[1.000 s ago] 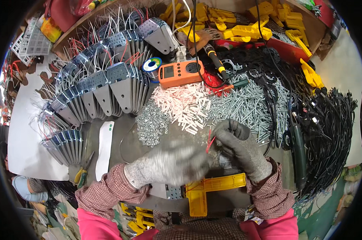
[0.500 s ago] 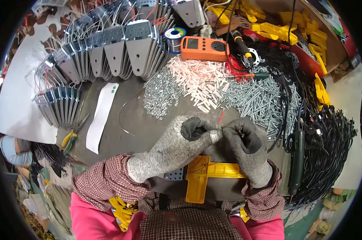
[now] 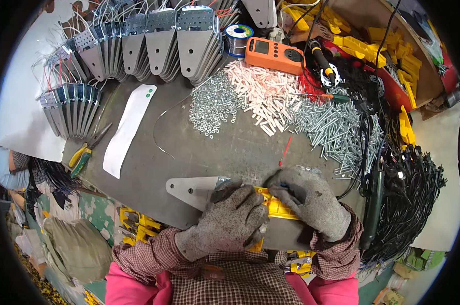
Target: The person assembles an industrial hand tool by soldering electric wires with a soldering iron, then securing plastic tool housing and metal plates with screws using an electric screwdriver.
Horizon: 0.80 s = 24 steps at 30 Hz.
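Note:
My left hand [image 3: 230, 216], in a grey work glove, is closed around a T-shaped yellow plastic part [image 3: 281, 209] near the front of the table. From beneath this hand a tapered grey metal plate [image 3: 185, 189] with holes sticks out to the left. My right hand [image 3: 311, 201], also gloved, has its fingers pinched together at the upper edge of the yellow part. What sits between those fingertips is hidden. Just above the right hand, a short red wire [image 3: 287, 148] lies on the tabletop.
Beyond my hands lie piles of nuts [image 3: 209, 109], pale pink sleeves [image 3: 263, 91] and long screws [image 3: 337, 127]. An orange multimeter [image 3: 275, 55] and a solder spool [image 3: 238, 39] stand behind. Pliers [image 3: 85, 155], a white strip [image 3: 128, 132], stacked metal plates [image 3: 197, 51] and black cables [image 3: 413, 198] surround them.
Both hands have come down and nearer to the yellow part; the left now grips it. They have parted, leaving the red wire on the table. The tapered plate now shows at left.

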Motion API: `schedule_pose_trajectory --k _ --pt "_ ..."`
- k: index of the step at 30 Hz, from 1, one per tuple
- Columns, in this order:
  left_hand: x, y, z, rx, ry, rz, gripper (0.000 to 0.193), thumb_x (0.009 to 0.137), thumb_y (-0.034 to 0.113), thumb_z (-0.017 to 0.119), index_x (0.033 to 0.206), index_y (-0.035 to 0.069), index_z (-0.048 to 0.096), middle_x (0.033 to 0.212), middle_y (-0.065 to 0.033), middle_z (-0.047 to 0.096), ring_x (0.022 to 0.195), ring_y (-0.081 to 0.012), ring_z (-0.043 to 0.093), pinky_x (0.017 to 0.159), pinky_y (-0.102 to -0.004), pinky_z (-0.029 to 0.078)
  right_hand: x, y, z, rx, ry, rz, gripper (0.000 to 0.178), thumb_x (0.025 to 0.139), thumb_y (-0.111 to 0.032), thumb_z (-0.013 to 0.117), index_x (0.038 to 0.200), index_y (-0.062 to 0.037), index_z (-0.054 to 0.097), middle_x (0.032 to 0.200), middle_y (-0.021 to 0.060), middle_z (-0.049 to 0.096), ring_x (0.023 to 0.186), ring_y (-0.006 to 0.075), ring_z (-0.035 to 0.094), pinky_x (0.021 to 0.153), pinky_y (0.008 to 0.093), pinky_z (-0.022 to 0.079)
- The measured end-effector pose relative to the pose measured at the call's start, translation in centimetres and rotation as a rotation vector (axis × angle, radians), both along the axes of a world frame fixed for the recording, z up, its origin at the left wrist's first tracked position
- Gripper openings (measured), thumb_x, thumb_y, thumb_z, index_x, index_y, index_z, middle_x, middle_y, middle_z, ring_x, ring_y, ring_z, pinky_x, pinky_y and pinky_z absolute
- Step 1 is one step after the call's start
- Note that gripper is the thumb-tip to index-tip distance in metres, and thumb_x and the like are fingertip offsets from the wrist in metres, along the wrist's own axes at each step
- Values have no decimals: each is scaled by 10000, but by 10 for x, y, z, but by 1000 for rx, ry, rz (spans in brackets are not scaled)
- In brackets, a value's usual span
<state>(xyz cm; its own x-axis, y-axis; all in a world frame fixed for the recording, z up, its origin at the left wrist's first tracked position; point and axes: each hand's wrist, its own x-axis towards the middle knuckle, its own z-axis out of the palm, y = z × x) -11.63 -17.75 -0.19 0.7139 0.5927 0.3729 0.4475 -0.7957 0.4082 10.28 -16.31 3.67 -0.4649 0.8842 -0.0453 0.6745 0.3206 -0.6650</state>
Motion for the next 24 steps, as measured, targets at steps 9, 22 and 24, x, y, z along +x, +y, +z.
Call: schedule_pose_trajectory --k 9,22,24 --pt "3 27 21 -431 -261 -76 294 806 263 673 1048 97 647 996 -71 586 987 -269 545 933 -485 412 2 0 -7 -393 431 -417 304 963 -269 605 981 32 645 771 63 600 709 126 540 660 293 449" --pt "18 39 24 -839 -371 145 292 834 76 685 1120 49 633 1118 -136 611 1055 -289 605 912 -393 487 0 -3 -3 -44 256 -189 260 1008 -201 510 959 17 645 753 91 587 706 147 583 647 314 466" --pt "15 40 14 -839 -573 45 242 891 60 667 1123 10 616 1230 -160 589 1112 -231 604 930 -327 500 -1 -8 -7 -202 404 -368 221 1012 -166 503 1011 10 637 777 67 602 711 123 575 643 283 459"
